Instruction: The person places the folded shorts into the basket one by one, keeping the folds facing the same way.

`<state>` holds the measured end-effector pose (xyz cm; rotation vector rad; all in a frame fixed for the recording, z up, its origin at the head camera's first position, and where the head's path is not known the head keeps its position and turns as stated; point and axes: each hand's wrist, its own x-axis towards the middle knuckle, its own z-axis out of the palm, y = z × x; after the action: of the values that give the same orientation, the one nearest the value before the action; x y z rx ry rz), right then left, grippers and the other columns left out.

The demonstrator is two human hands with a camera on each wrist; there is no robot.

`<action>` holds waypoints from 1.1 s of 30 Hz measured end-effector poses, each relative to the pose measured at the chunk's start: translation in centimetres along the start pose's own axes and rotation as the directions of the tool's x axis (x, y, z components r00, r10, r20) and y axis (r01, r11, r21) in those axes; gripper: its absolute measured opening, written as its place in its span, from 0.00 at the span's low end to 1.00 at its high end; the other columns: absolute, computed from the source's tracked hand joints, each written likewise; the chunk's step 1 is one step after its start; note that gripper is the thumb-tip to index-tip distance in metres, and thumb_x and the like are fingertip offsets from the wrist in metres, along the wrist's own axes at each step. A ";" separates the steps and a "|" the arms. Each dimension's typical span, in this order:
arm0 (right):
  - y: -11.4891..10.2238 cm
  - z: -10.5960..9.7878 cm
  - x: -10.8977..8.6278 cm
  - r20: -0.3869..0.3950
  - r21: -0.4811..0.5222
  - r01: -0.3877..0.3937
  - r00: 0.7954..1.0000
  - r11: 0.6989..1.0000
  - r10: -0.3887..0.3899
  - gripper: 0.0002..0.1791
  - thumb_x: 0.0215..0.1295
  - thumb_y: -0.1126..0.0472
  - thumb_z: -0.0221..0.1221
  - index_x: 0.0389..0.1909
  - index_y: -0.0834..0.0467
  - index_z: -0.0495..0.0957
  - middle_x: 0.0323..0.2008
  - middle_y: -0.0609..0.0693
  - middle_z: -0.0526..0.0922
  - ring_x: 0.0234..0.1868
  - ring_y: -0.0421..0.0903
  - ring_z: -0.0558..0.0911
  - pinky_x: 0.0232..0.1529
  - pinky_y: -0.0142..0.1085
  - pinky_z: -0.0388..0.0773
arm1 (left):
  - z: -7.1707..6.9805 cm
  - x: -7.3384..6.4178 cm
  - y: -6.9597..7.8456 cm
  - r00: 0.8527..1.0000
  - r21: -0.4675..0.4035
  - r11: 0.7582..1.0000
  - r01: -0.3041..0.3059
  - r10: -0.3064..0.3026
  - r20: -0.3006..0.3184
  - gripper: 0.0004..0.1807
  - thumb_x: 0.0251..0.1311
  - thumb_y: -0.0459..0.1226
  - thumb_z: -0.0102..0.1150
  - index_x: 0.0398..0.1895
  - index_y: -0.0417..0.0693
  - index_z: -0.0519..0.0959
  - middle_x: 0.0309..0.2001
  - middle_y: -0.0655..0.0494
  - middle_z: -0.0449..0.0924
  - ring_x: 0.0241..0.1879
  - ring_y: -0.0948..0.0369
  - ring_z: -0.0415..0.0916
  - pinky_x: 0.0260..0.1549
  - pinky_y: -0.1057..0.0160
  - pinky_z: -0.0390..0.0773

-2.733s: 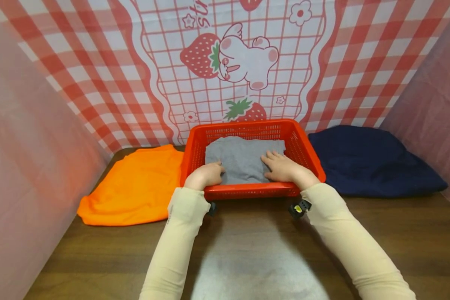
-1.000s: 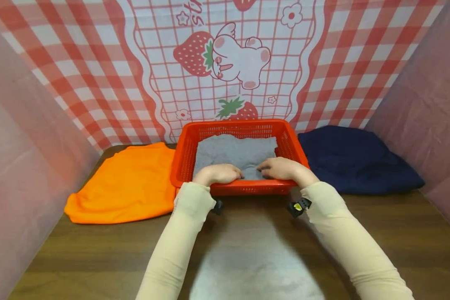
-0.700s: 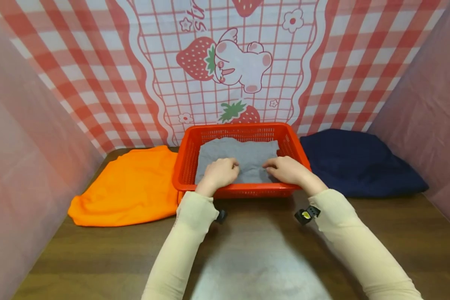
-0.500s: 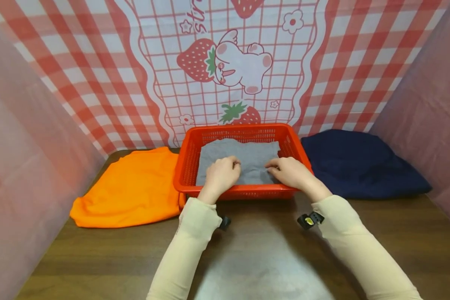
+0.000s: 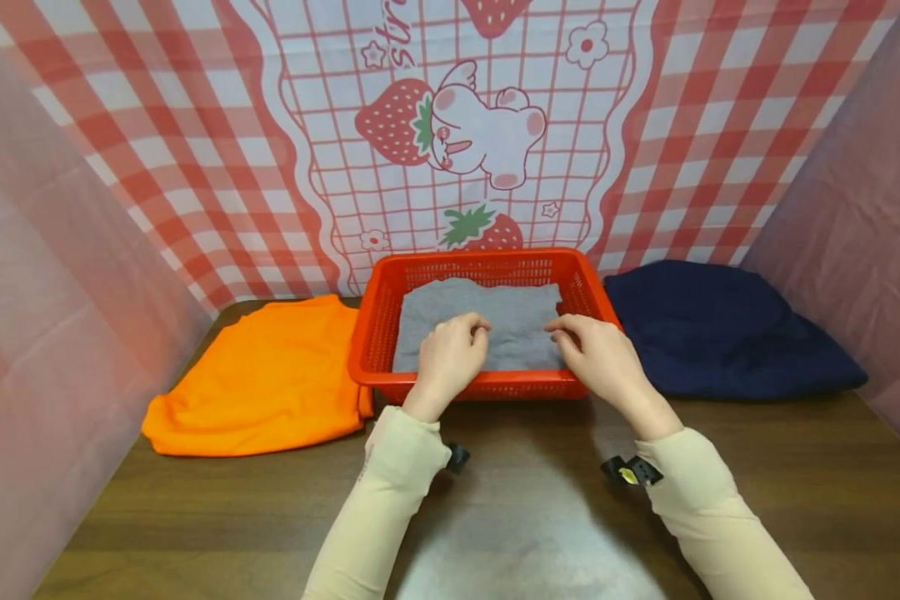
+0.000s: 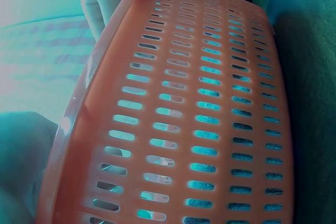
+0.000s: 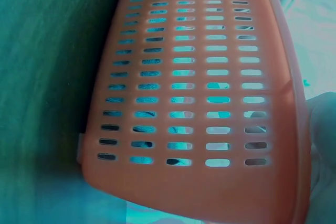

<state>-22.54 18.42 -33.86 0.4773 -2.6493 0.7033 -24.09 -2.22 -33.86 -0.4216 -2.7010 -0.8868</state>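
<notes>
A grey folded cloth point(image 5: 517, 317) lies inside a red perforated plastic basket point(image 5: 487, 256). Over the basket's front rim my left hand point(image 5: 453, 357) hangs loosely curled, with nothing in its grasp. My right hand point(image 5: 606, 360) hovers above the front right of the basket, fingers bent loosely and pointing inward over the cloth. In the left wrist view, the slotted basket wall point(image 6: 178, 114) fills the middle, with part of the left hand point(image 6: 21, 166) at the left edge. The right wrist view shows the same kind of wall, beside part of the right hand point(image 7: 323, 129).
An orange garment point(image 5: 262, 383) lies spread left of the basket. To its right is a dark navy garment point(image 5: 727, 333). All rest on a brown wooden table point(image 5: 510, 508), with a red-and-white checked strawberry cloth point(image 5: 495, 125) hanging behind.
Both hands were spread on the grey cloth, then came to the front rim. They have since risen and drawn back towards me, the right hand also shifting rightward. The cloth stays in the basket.
</notes>
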 end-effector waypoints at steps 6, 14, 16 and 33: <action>0.3 -0.1 -1.0 -0.061 -0.001 0.013 0.998 1.000 -0.013 0.12 0.63 0.63 0.49 0.39 0.55 0.81 0.35 0.51 0.84 0.13 0.38 0.62 0.16 0.32 0.59 | 0.1 -0.1 0.1 1.000 -0.003 1.000 -0.009 0.009 -0.005 0.15 0.63 0.39 0.43 0.41 0.53 0.81 0.31 0.59 0.81 0.13 0.64 0.64 0.15 0.66 0.65; 0.4 -0.1 -1.2 -0.098 -0.013 0.027 0.995 1.000 -0.028 0.10 0.62 0.63 0.52 0.38 0.54 0.81 0.33 0.49 0.82 0.14 0.39 0.61 0.18 0.33 0.60 | -0.1 -0.3 0.1 0.999 0.025 1.000 -0.017 0.018 -0.045 0.14 0.63 0.38 0.43 0.39 0.54 0.82 0.32 0.60 0.82 0.14 0.65 0.65 0.17 0.67 0.66; 0.3 -0.2 -1.3 -0.103 -0.016 0.025 0.994 1.000 -0.026 0.10 0.62 0.63 0.52 0.38 0.54 0.81 0.32 0.49 0.82 0.15 0.39 0.62 0.19 0.33 0.60 | -0.1 -0.4 0.3 0.998 0.023 0.999 -0.025 0.026 -0.055 0.14 0.63 0.38 0.43 0.38 0.54 0.82 0.33 0.60 0.82 0.15 0.65 0.65 0.18 0.66 0.67; 1.6 -2.5 -1.5 -0.215 0.011 -0.041 0.976 0.999 0.042 0.10 0.62 0.64 0.51 0.40 0.58 0.80 0.35 0.54 0.80 0.28 0.49 0.75 0.28 0.42 0.71 | 0.0 -1.3 2.5 0.977 0.069 0.979 -0.194 0.199 -0.078 0.13 0.63 0.37 0.44 0.36 0.55 0.81 0.35 0.61 0.81 0.20 0.67 0.69 0.23 0.68 0.71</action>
<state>-21.27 21.33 -33.11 0.3275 -2.4605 0.7318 -22.02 -0.54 -33.00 -0.6118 -2.5484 -0.7477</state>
